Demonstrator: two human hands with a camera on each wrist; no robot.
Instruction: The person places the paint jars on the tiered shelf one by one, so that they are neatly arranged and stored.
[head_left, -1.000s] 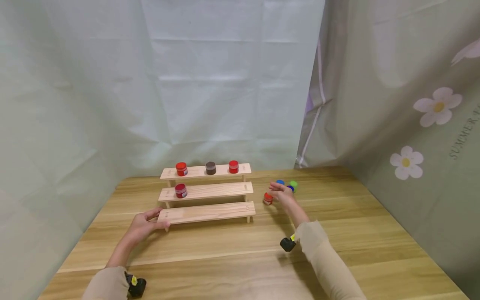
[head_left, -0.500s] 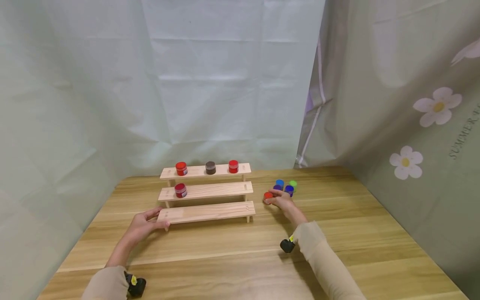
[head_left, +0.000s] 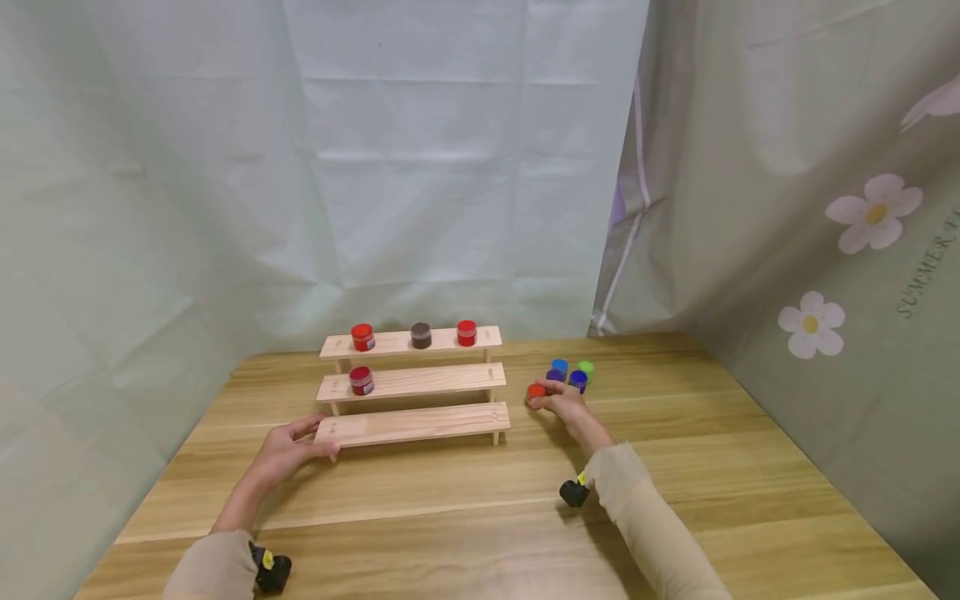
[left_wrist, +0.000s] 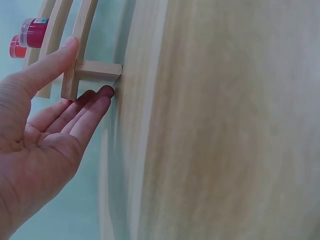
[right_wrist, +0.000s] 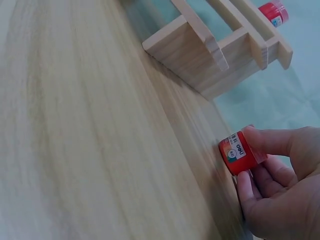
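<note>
Upright at the tabletop (head_left: 450, 500), just right of a pale wooden stand (head_left: 412, 427) with three rising steps: a small round red jar (right_wrist: 235, 151) with white printed label, pinched at its sides.

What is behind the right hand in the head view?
The purple jar, its lower part covered by the right hand. Also beyond: a blue jar, navy jar and green jar.

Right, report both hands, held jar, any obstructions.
Left hand gripping left end of bottom shelf. Right hand pinching red jar, lift-off unclear. Purple jar close; nothing seen between red jar and shelf.
</note>
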